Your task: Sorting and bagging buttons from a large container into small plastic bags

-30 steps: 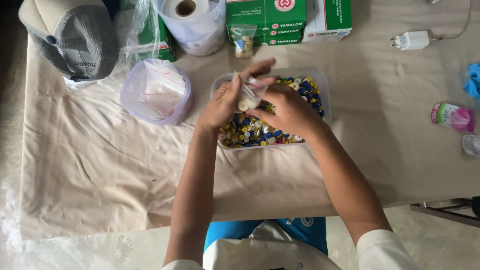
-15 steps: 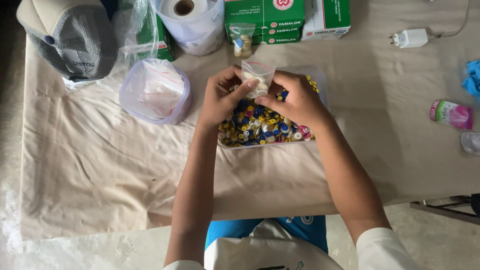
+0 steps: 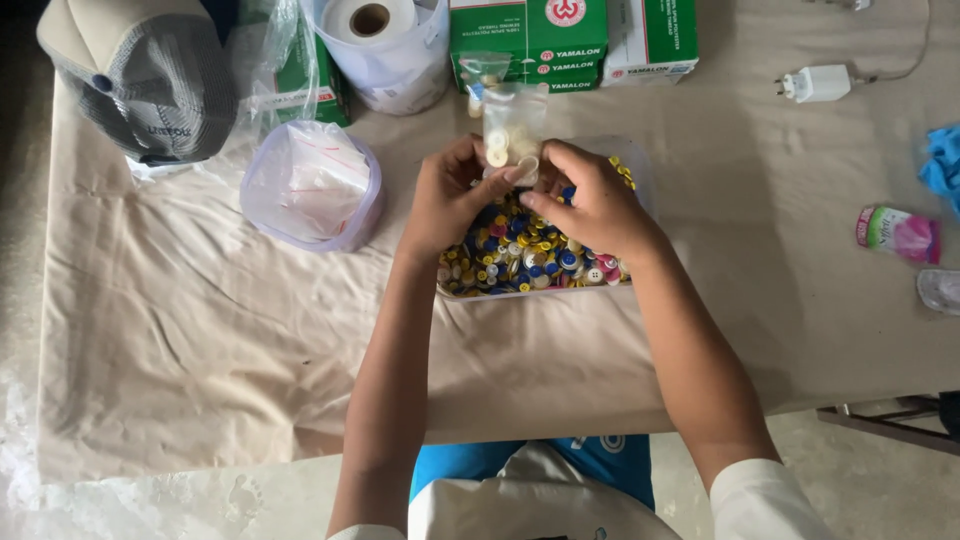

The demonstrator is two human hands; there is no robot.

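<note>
A small clear plastic bag with pale cream buttons in it stands upright between my two hands. My left hand pinches its lower left edge. My right hand grips its lower right corner with thumb and forefinger. Both hands hover over a clear rectangular tub filled with several coloured buttons in blue, yellow, white and pink. The tub sits on a beige cloth-covered table.
A round tub holding clear bags stands to the left. Behind are a grey cap, a paper roll in a bag and green boxes. A white charger, a pink packet and blue cloth lie right.
The small bag has been raised from low over the buttons to upright above the tub's far edge. Both hands moved up and away from me with it.
</note>
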